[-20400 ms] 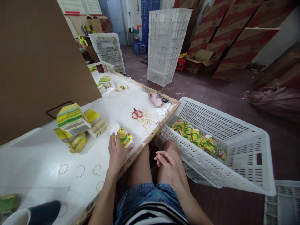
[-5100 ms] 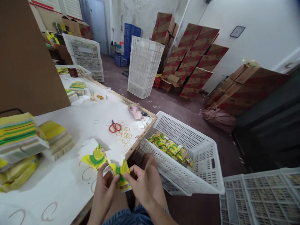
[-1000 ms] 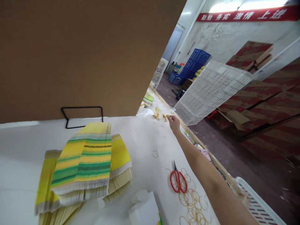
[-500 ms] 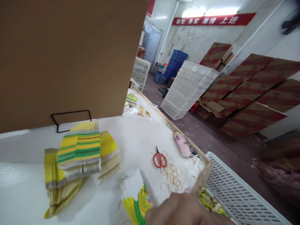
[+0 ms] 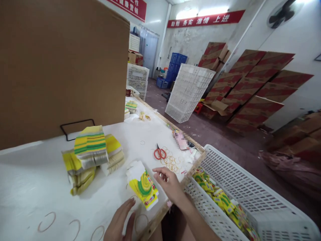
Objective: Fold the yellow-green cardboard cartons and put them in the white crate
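Note:
A flattened yellow, green and white box lies on the white table between my two hands. My left hand is low at its near-left side, fingers apart and holding nothing. On the box's right, my right hand hovers with curled, parted fingers and nothing in them. Stacks of folded yellow-green boxes rest further left, in front of a black wire stand. Red-handled scissors lie beyond my right hand, beside a heap of rubber bands.
A white crate holding yellow-green packs stands against the table's right edge. A large cardboard sheet rises at the back left. Loose rubber bands lie at the front left. Stacked white crates stand on the floor.
The view has shifted so that more of the right crate shows. My left hand has come into view, and my right hand, formerly blurred at the bottom edge, now appears beside the flattened box.

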Demonstrator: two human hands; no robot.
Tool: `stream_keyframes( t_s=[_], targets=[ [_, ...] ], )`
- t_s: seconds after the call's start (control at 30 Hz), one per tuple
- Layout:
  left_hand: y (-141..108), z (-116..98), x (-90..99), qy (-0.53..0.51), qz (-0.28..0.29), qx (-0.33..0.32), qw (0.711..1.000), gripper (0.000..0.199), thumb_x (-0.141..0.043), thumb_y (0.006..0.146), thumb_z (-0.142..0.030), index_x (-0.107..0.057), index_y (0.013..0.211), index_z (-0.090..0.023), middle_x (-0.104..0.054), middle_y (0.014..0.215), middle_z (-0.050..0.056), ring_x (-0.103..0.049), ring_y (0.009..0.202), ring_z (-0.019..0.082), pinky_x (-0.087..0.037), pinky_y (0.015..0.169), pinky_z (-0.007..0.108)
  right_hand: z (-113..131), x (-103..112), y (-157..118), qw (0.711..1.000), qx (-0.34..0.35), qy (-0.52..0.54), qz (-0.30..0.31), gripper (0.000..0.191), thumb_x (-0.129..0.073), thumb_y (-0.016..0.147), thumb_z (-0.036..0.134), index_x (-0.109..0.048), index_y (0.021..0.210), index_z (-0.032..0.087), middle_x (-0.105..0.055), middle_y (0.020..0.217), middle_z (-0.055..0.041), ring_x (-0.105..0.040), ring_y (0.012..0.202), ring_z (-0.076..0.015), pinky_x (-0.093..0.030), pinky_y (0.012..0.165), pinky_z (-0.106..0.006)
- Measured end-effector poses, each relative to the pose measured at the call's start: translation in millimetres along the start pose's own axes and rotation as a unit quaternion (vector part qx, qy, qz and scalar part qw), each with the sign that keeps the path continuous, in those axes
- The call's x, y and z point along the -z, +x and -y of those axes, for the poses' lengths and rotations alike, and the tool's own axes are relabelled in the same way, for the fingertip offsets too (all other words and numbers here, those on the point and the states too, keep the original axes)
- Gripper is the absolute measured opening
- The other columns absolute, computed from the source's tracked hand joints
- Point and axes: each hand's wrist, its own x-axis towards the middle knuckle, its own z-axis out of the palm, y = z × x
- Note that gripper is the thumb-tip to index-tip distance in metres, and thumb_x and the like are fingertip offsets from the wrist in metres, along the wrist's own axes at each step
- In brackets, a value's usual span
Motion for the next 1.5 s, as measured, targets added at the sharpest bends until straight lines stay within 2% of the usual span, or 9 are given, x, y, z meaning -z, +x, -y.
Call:
stream_keyframes(
  t_s=[0.17,0.33,0.5,0.6,0.7,0.83,1.03,1.27,1.5],
  targets=[
    [-2.7,13.9,-37.0,0.103,0.03,-0.086,0.991,0.048,-0.051,0.088,-0.021,-0.051,0.135,-0.022,-0.059,0.137,0.01,-0.056,0.125,0.027,-0.049,0.102,0.047,-63.2,-38.8,-12.8,0.983,-0.012,-0.181,-0.027,0.028,-0.067,0.078,0.021,-0.072,0.104,0.014,-0.069,0.1,-0.0126,-0.061,0.092,-0.0274,-0.048,0.086,-0.038],
    [-12.4,23.6,-60.5,0.118,0.069,-0.046,0.99,0.05,-0.042,0.087,-0.011,-0.05,0.137,-0.018,-0.052,0.142,0.016,-0.047,0.132,0.03,-0.041,0.107,0.056,-52.8,-45.9,-28.1,0.974,-0.001,-0.225,-0.035,0.023,-0.065,0.081,0.018,-0.072,0.102,0.017,-0.069,0.099,-0.011,-0.06,0.099,-0.0308,-0.044,0.091,-0.043],
    [-10.8,24.8,-55.1,0.071,0.076,-0.019,0.994,0.048,-0.046,0.087,-0.015,-0.053,0.134,-0.02,-0.053,0.142,0.015,-0.045,0.134,0.031,-0.036,0.108,0.06,-50.3,-45.7,-34.0,0.983,0.006,-0.148,-0.11,0.022,-0.063,0.079,0.015,-0.072,0.098,0.019,-0.069,0.098,-0.0097,-0.059,0.096,-0.0292,-0.044,0.088,-0.042],
    [-4.9,8.3,-42.1,0.0,0.045,0.026,0.999,0.045,-0.054,0.086,-0.025,-0.057,0.131,-0.021,-0.053,0.142,0.013,-0.045,0.133,0.032,-0.034,0.111,0.057,-52.8,-41.2,-37.4,0.989,-0.033,0.016,-0.146,0.016,-0.059,0.081,0.022,-0.07,0.092,0.018,-0.07,0.088,-0.0082,-0.062,0.083,-0.0248,-0.047,0.078,-0.037],
    [3.2,-21.2,-27.2,-0.113,0.024,0.133,0.984,0.049,-0.057,0.086,-0.038,-0.055,0.133,-0.023,-0.055,0.141,0.01,-0.045,0.134,0.03,-0.034,0.113,0.051,-48.7,-30.2,-49.6,0.955,-0.081,0.249,-0.139,0.023,-0.065,0.079,0.036,-0.065,0.093,0.017,-0.071,0.08,-0.0053,-0.064,0.073,-0.0214,-0.05,0.072,-0.034],
    [11.6,-57.2,-22.3,-0.337,0.073,0.236,0.909,0.053,-0.061,0.081,-0.053,-0.062,0.125,-0.022,-0.06,0.136,0.01,-0.05,0.13,0.031,-0.034,0.112,0.049,-35.1,-14.4,-85.2,0.882,-0.137,0.435,-0.114,0.037,-0.08,0.068,0.038,-0.061,0.093,0.019,-0.071,0.074,-0.0013,-0.066,0.067,-0.0187,-0.051,0.07,-0.031],
    [3.7,-87.6,-42.6,-0.526,0.187,0.262,0.787,0.052,-0.069,0.076,-0.052,-0.068,0.117,-0.02,-0.064,0.129,0.013,-0.053,0.127,0.033,-0.039,0.109,0.047,-25.9,-0.6,-136.2,0.857,-0.186,0.468,-0.113,0.036,-0.083,0.066,0.04,-0.065,0.088,0.018,-0.072,0.076,-0.0035,-0.066,0.066,-0.0184,-0.05,0.065,-0.028],
    [-2.0,-115.2,-55.4,-0.515,0.241,0.202,0.797,0.047,-0.072,0.075,-0.045,-0.069,0.115,-0.021,-0.064,0.13,0.015,-0.055,0.124,0.035,-0.041,0.106,0.048,-32.8,23.6,-153.7,0.89,-0.175,0.396,-0.142,0.039,-0.083,0.065,0.046,-0.069,0.088,0.018,-0.071,0.081,-0.005,-0.064,0.077,-0.0203,-0.05,0.072,-0.028],
    [-6.6,-125.3,-70.4,-0.467,0.202,0.298,0.808,0.048,-0.072,0.072,-0.053,-0.071,0.102,-0.016,-0.074,0.107,0.014,-0.065,0.108,0.034,-0.053,0.091,0.042,-51.3,31.4,-165.3,0.901,-0.188,0.372,-0.123,0.041,-0.079,0.066,0.051,-0.067,0.078,0.014,-0.068,0.07,-0.0043,-0.062,0.065,-0.0189,-0.049,0.064,-0.029]
  ],
)
